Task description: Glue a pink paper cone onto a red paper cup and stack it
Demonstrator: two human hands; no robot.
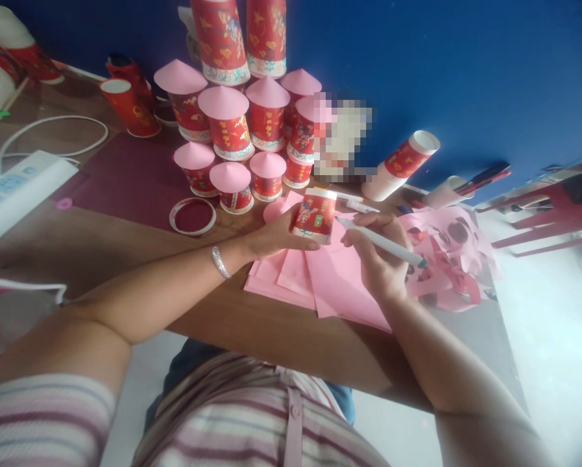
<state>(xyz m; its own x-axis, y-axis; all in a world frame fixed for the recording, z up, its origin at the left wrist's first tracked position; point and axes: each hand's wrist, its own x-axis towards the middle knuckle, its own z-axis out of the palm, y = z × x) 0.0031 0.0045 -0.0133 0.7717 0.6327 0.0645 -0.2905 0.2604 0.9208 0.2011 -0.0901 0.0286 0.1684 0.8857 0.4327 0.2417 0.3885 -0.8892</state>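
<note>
A small red paper cup with a white edge and gold-and-green print is gripped in my left hand, fingers behind and thumb along its lower side. My right hand holds a white marker pen with a green end. The pen's tip points at the cup's right side; whether it touches I cannot tell. Under both hands lie pink paper sheets. Just beyond stand several red cups with pink cone tops, among them a near small one.
Pink paper scraps are heaped at the right. A tilted stack of cups leans by the blue wall. A white ring lies left of the cups. A power strip with a white cable sits far left; a red stool stands right.
</note>
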